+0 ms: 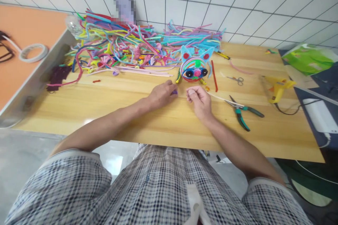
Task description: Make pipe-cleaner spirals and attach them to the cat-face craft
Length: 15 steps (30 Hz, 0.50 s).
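Recorded at far left of frame: round white tape roll (44, 54) on orange panel (26, 24). Next, from upper left to upper centre, on light wood-grained surface (74, 103): loose heap of multicoloured fuzzy craft stems (118, 51). At centre: left hand (162, 94), fingers curled, grip nearly closed, with small purple piece (174, 92) pinched at fingertips. Immediately above, between both hands and heap: round striped animal head with blue ears and dark eyes (195, 69), upright on surface. Just right of centre: right hand (200, 101), apart from left, thumb and fingers drawn close; cannot tell what, if anything, is in grip. Extending rightward from behind it: thin pale stem (223, 98), with far end over green-and-black pliers (242, 120). Above pliers: small grey scissors (239, 81). Farther right: yellow glue gun (278, 89). At right edge: white power strip (319, 114).
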Each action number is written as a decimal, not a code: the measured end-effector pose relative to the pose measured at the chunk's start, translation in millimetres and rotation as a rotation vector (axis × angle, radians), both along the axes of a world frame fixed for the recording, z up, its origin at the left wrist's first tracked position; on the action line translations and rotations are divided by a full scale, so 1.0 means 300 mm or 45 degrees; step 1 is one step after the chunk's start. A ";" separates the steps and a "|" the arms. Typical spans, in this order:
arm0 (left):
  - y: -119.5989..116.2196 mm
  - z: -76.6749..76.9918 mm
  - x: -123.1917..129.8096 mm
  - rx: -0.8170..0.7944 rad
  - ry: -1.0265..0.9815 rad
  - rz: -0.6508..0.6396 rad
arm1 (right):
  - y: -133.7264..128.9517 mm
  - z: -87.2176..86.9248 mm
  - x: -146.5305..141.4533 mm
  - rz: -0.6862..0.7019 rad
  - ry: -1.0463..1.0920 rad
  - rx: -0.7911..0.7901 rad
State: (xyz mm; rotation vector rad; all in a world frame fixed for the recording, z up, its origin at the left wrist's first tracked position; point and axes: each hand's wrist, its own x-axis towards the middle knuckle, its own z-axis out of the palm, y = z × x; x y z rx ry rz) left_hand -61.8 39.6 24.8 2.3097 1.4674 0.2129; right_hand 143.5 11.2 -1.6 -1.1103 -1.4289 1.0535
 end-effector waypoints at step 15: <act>0.010 -0.047 -0.395 0.270 -0.512 0.307 | -0.142 0.516 0.365 -0.235 0.159 0.241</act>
